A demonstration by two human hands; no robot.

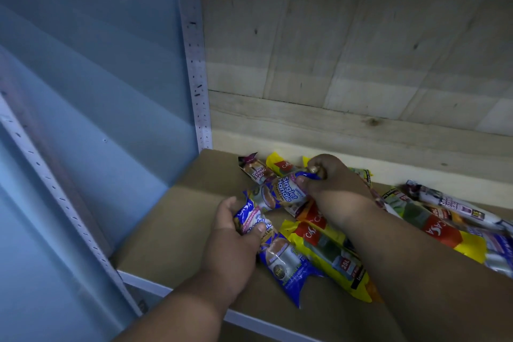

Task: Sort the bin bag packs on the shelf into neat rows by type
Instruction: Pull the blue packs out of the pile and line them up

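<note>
- Left hand [236,226]: fingers curled round the near end of a blue pack [280,255], thumb on its top face. That pack's long axis runs from the hand toward the front right of the shelf [172,219].
- Right hand [330,183]: fingers pinched on the far end of a second blue pack [288,193], printed "Singlet Handle". Its long axis runs back-right to front-left, so its free end points at the left hand.
- The two blue packs lie just beside each other, ends nearly meeting between the hands.
- Judgement: both are one type; the bare shelf to the left, nearer the left hand, is where a row could go.
- Yellow packs [330,255] lie under and beside the right forearm; a drawstring pack [256,171] sits behind, against the wooden back.
- Sorting appears barely begun: packs are heaped, no row visible.
</note>
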